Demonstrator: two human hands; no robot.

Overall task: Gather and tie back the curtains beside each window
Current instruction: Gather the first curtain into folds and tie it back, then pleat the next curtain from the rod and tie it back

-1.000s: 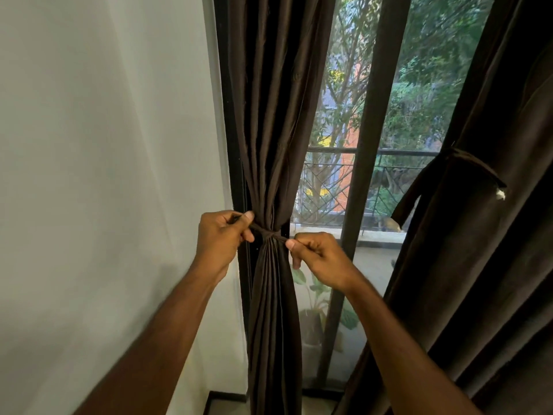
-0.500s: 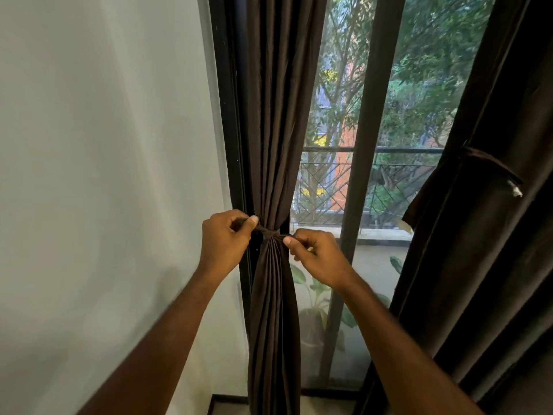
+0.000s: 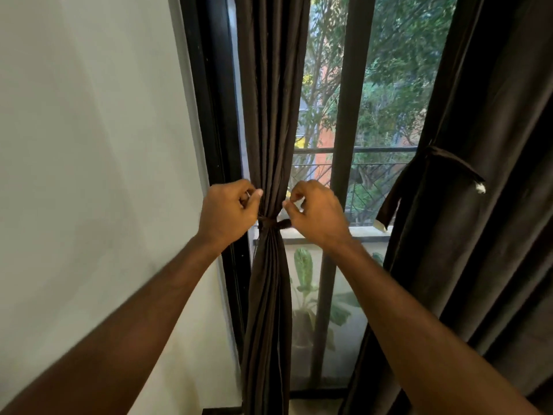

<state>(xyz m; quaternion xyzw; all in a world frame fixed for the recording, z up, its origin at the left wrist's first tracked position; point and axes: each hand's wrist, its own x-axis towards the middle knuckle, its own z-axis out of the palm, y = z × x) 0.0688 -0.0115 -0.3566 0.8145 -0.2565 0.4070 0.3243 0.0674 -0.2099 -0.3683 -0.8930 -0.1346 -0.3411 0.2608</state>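
1. Wall (image 3: 89, 145) fills the 9 o'clock side and runs right up to the black window frame (image 3: 214, 115); almost no gap between the frame and the gathered curtain (image 3: 270, 100).
2. Open glass lies at 12 to 1 o'clock of the hands, split by a dark upright bar (image 3: 344, 145); a railing (image 3: 383, 149) and trees show outside.
3. Second curtain (image 3: 478, 235) crowds the 3 o'clock edge and hangs loose and wide, with a band (image 3: 454, 163) slung across it that ends in a white tip.
4. Free room for the hands is the glass strip between the two curtains.
5. Gathered curtain: dark brown, centre frame, bunched into tight vertical pleats, narrowest at the tie (image 3: 273, 224), flaring out above and below it.
6. Tie is the same dark cloth, wrapped round the waist of the curtain, with a short end sticking out toward 3 o'clock.
7. Left hand (image 3: 229, 212) at 9 o'clock of the tie, fingers curled, thumb against the curtain edge; it seems to pinch something thin, but what it is cannot be told.
8. Right hand (image 3: 317, 214) at 3 o'clock of the tie, fingers curled; the tie's end touches its underside, grip unclear.
9. Plant (image 3: 305, 274) behind the lower glass at 5 o'clock.
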